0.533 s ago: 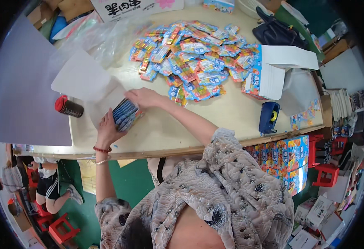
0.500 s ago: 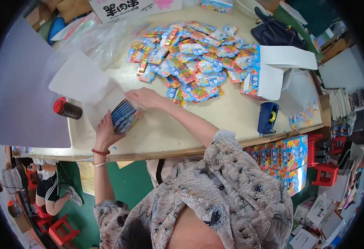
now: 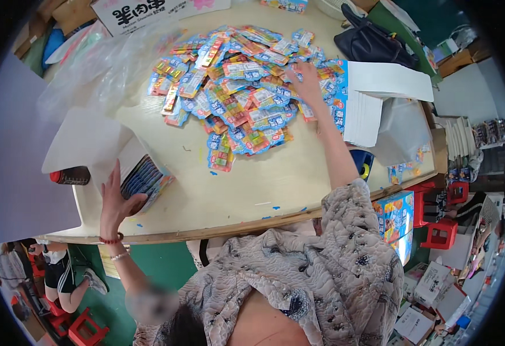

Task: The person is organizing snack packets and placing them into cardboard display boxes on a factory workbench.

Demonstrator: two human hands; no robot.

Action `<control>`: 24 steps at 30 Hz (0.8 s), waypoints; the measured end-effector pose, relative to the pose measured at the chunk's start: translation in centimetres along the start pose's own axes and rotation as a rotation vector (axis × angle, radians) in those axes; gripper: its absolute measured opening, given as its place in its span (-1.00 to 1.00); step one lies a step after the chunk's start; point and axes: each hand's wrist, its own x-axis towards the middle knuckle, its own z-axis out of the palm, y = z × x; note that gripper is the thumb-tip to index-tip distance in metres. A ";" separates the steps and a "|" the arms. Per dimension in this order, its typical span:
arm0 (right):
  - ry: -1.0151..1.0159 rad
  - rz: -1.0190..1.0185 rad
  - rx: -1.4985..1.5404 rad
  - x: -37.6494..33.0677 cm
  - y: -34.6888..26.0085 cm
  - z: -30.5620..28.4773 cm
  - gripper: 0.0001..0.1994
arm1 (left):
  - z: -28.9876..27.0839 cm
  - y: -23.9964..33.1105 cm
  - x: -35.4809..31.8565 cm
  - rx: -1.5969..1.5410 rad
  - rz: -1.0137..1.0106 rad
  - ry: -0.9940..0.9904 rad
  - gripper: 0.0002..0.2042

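Box [image 3: 128, 154] near the table's [image 3: 223, 199] front left corner should sit still with left hand [image 3: 118, 199] spread against it; right hand [image 3: 306, 82] is at packs [image 3: 229, 104], grip unclear.

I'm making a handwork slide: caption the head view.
Left hand against an open white-lined cardboard box of flat multicoloured packets, right hand on a heap of more.

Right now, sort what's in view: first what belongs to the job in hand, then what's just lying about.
In use:
open box, left hand against it
row of packets inside it
pile of colourful packets, right hand at its right side
probably the white-and-blue cartons beside the pile

Seemingly just lying about:
red-lidded bottle
blue tape dispenser
black bag
clear plastic bag
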 end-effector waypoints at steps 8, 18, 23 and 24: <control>-0.158 -0.059 -0.072 4.5 2.5 1.8 -0.42 | 8.3 14.0 5.1 -0.959 0.213 0.075 -0.45; -0.269 -0.096 -0.289 1.4 -1.8 6.0 -0.34 | 14.8 19.0 15.0 -1.434 -0.065 0.301 -0.33; -0.304 -0.081 -0.259 -2.0 -4.2 3.6 -0.31 | 16.6 21.7 16.2 -1.509 -0.005 0.455 -0.40; -0.313 -0.078 -0.231 -2.7 -4.9 3.3 -0.30 | 17.1 21.2 16.0 -1.509 -0.009 0.455 -0.40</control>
